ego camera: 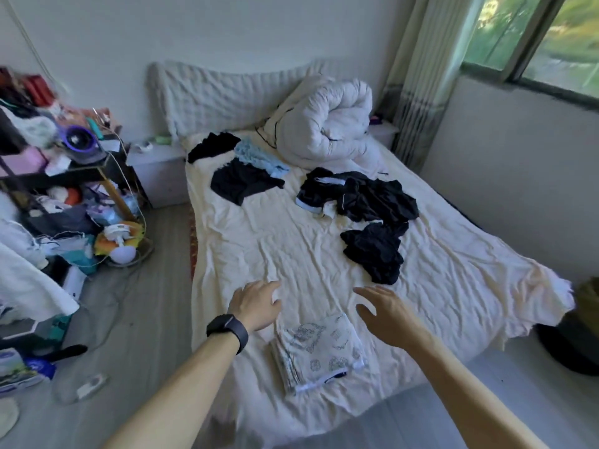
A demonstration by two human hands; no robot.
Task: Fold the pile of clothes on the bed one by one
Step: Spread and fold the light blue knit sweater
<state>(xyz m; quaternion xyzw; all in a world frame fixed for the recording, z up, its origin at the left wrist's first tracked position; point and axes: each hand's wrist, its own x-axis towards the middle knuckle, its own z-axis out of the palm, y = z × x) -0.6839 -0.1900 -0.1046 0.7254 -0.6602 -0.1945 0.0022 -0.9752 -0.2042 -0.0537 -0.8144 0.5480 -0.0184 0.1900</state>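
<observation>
Bed (291,241) w/ cream sheet, wrinkled, fills centre of view. White duvet (327,121) rolled up at head end, right side. Dark clothes pile (366,196) right of centre, unfolded, black w/ pale blue trim; a smaller black garment (372,251) just below it, touching. Two more black pieces (240,183) + a light blue garment (259,157) upper left of bed, overlapping. Folded patterned white garment (317,348) lies flat at near edge, betw. the two arms. Left hand (256,303) over bare sheet, grip released, fingers spread, holding nothing; black watch (227,328) on wrist. Right hand (385,312) likewise open, empty, near black garment, not touching. Cluttered shelf (64,176) left of bed.
</observation>
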